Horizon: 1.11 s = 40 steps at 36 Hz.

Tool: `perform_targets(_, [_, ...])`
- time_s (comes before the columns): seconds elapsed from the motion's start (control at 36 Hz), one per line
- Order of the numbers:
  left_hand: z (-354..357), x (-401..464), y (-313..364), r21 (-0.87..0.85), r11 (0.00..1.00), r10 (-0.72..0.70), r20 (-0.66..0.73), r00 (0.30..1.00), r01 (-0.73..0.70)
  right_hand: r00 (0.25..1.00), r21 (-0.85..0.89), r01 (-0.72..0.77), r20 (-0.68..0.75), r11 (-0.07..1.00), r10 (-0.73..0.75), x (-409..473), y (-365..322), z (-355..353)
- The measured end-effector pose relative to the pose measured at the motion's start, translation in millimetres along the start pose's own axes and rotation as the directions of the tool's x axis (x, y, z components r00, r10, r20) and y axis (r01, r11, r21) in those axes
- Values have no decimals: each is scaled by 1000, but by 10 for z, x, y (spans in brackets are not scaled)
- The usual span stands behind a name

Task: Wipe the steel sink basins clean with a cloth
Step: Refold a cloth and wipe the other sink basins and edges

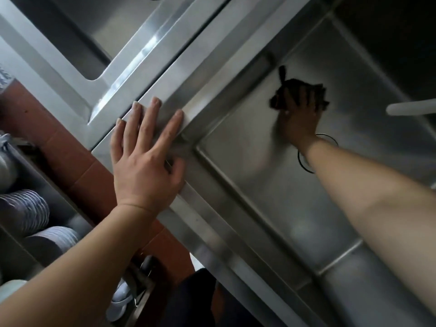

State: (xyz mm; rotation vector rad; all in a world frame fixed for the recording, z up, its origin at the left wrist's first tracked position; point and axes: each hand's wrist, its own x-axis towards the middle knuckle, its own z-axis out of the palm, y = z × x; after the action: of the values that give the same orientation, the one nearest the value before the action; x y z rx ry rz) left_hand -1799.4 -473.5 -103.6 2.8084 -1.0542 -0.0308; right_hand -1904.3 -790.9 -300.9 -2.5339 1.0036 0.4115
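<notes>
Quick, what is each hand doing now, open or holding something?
Left hand: open, flat on the sink rim.
Right hand: presses a dark cloth against the basin wall; fingers look mostly straight.

I can't make out the dark cloth (299, 95) properly: it is smeared with blur and partly hidden under my right hand (299, 119), itself soft at the edges in the upper right of the frame. The second basin (77, 41) is cut off by the top edge at upper left, and the white pipe (410, 107) runs off the right edge. At lower left, the stacked dishes (28, 208) are too blurred to tell apart, and my left forearm hides some.
</notes>
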Motion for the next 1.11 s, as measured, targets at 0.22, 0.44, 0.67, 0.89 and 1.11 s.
perform_targets(0.22, [-1, -18, -3, -20, 1000, -13, 12, 1000, 14, 799, 61, 587, 115, 807, -590, -1235, -296, 597])
perform_targets(0.44, [-10, -8, 11, -15, 999, -42, 55, 998, 43, 806, 85, 457, 382, 885, -453, -1890, 8, 547])
perform_targets(0.67, [-14, -6, 6, -66, 997, -46, 54, 997, 49, 782, 344, -284, 624, 895, 8, -2611, 330, 309])
perform_targets(0.89, [-45, -21, -3, -99, 993, -47, 98, 994, 57, 969, 783, -229, 241, 578, 56, -2720, -601, -785])
perform_targets(1.11, [-69, -23, -42, -174, 982, -46, 133, 990, 69, 983, 434, 133, 60, 891, -175, -2953, -1862, -927])
